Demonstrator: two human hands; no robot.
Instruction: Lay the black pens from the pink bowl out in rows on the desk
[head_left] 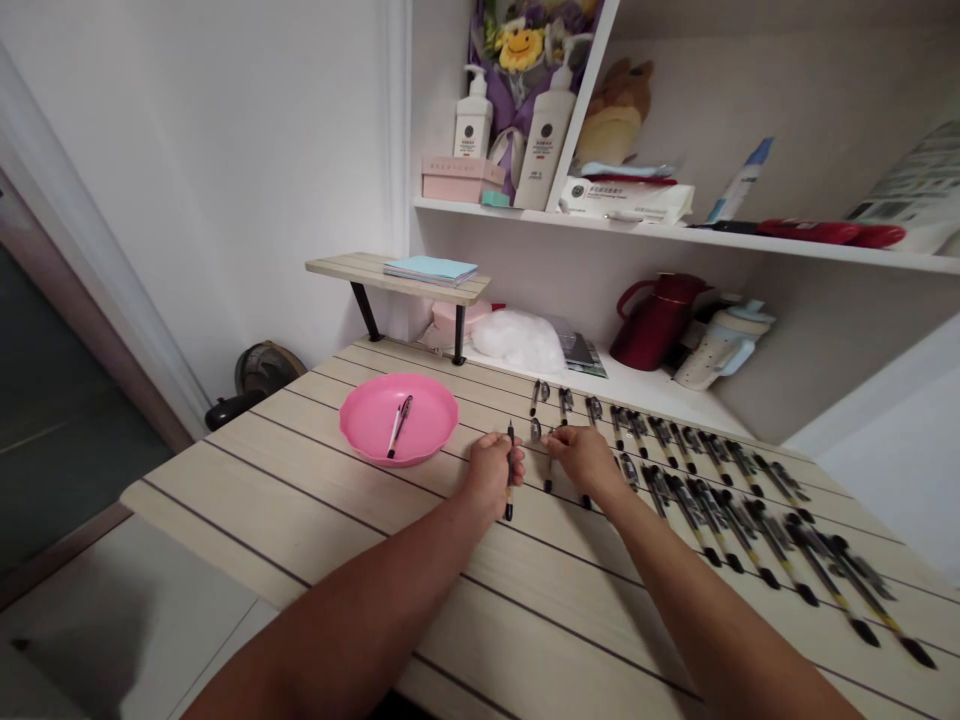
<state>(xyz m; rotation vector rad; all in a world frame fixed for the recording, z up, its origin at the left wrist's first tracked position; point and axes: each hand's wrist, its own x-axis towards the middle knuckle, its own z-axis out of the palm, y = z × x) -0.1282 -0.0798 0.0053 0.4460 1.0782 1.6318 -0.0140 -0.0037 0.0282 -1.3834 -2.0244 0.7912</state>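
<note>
My left hand (492, 472) is closed around a capless black pen (510, 505), held upright with its tip pointing away from me. To its right, my right hand (589, 458) has its thumb and fingers pinched at the upper end of another pen (548, 478) on the table. A dark pen cap (535, 430) lies just beyond those fingertips. Rows of black pens (694, 520) with caps beside them stretch off to the right. On the left, a pink scalloped plate (356, 432) holds a black capped pen (406, 412) and a thin white refill (394, 432).
The slatted wooden table (315, 500) has a small raised shelf (345, 268) at its back, with blue-covered notebooks (431, 268) on it. Behind stand a red thermos jug (658, 320) and a pale tumbler (720, 345). Above runs a white shelf (750, 240) with bottles.
</note>
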